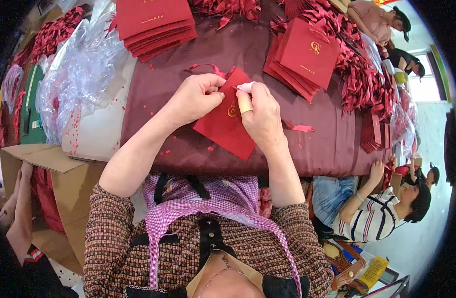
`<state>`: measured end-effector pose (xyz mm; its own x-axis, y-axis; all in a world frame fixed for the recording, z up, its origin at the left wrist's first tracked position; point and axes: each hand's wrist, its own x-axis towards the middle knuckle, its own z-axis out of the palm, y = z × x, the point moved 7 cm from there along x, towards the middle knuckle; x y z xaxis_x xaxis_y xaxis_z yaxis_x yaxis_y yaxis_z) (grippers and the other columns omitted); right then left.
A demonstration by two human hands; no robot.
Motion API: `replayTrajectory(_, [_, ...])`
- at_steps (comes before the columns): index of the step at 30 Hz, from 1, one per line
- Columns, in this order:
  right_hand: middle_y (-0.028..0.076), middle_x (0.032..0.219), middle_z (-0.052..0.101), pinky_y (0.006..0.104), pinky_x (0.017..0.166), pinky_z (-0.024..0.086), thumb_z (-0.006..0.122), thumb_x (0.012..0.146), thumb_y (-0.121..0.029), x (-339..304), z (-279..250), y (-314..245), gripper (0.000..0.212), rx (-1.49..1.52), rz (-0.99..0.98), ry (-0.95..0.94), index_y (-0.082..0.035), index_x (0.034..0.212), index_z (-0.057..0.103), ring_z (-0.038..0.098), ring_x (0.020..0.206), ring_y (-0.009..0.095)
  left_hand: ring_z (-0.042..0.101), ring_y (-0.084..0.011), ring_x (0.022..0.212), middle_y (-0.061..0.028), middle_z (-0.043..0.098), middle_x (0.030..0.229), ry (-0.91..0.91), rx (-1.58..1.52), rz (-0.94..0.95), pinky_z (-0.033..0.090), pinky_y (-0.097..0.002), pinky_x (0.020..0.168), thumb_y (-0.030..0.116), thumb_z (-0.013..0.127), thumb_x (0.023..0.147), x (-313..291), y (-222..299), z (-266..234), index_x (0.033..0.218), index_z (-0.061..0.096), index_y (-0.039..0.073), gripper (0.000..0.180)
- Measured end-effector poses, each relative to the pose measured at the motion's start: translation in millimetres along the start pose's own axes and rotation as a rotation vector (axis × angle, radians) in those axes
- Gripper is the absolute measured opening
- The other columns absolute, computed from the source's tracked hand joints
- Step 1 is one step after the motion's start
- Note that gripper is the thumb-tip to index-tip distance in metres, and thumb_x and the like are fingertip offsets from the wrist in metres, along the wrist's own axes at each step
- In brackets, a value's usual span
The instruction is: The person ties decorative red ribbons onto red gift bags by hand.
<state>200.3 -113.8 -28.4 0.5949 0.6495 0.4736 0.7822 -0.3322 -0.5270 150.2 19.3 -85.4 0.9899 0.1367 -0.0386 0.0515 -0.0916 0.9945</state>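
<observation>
A flat red fabric pouch (225, 128) with a gold emblem lies slanted on the dark red cloth in front of me. My left hand (200, 97) pinches at its upper left edge, thumb and finger pressed together. A red ribbon (205, 68) shows just beyond those fingers. On the pouch's upper right side, my right hand (263, 114) is closed, its fingers curled. A white covering (246, 87) sits at its fingertips and a pale yellow band (245, 102) wraps one finger. Whatever lies between the right fingertips is hidden. Another red ribbon end (298, 127) pokes out to the right.
Stacks of red pouches stand at the back left (156, 25) and right (307, 57), beside heaped red ribbons (359, 74). Clear plastic bags (79, 74) and a cardboard box (64, 188) are at left. A person in a striped shirt (364, 216) sits at right.
</observation>
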Motion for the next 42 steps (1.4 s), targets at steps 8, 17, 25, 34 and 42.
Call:
replayTrajectory(8, [0.018, 0.081, 0.059, 0.0457, 0.068, 0.048, 0.059, 0.087, -0.009, 5, 1, -8, 0.01, -0.055, -0.06, -0.036, 0.0, 0.087, 0.054, 0.06, 0.075, 0.038, 0.056, -0.0047, 0.073, -0.0019, 0.066, 0.08, 0.118, 0.187, 0.134, 0.047, -0.0244, 0.067, 0.003, 0.062, 0.084, -4, 13, -1, 0.1, 0.062, -0.004, 0.017])
replayTrajectory(17, [0.017, 0.077, 0.058, 0.0405, 0.06, 0.052, 0.058, 0.087, -0.011, 7, 15, -23, 0.012, -0.332, -0.137, -0.069, -0.001, 0.083, 0.052, 0.062, 0.071, 0.033, 0.066, -0.0304, 0.071, -0.0186, 0.064, 0.076, 0.274, 0.375, 0.371, 0.048, -0.0345, 0.062, 0.003, 0.063, 0.081, -8, 26, 1, 0.09, 0.059, -0.002, 0.011])
replayTrajectory(25, [0.024, 0.082, 0.062, 0.0478, 0.071, 0.048, 0.056, 0.089, -0.012, 16, 13, 4, 0.016, 0.108, 0.108, -0.103, 0.003, 0.085, 0.052, 0.061, 0.08, 0.042, 0.063, -0.0219, 0.065, -0.0158, 0.063, 0.072, 0.307, 0.335, 0.214, 0.048, -0.0321, 0.061, 0.002, 0.062, 0.082, -11, 29, -3, 0.098, 0.057, -0.004, 0.018])
replayTrajectory(34, [0.023, 0.083, 0.062, 0.0479, 0.071, 0.048, 0.055, 0.09, -0.014, 16, 15, 4, 0.016, 0.021, 0.111, -0.203, 0.002, 0.085, 0.054, 0.061, 0.08, 0.042, 0.052, -0.0031, 0.072, 0.003, 0.06, 0.075, 0.098, -0.018, 0.117, 0.044, -0.0218, 0.065, -0.001, 0.059, 0.085, -4, 11, 3, 0.112, 0.059, -0.004, 0.028])
replayTrajectory(42, [0.022, 0.083, 0.063, 0.0404, 0.068, 0.049, 0.062, 0.085, -0.01, 16, -4, 11, 0.012, 0.256, 0.261, -0.19, 0.002, 0.086, 0.06, 0.063, 0.077, 0.036, 0.059, -0.0081, 0.082, -0.0036, 0.067, 0.09, 0.011, -0.094, 0.202, 0.049, -0.0245, 0.074, 0.001, 0.052, 0.089, 1, 14, 6, 0.114, 0.062, -0.003, 0.026])
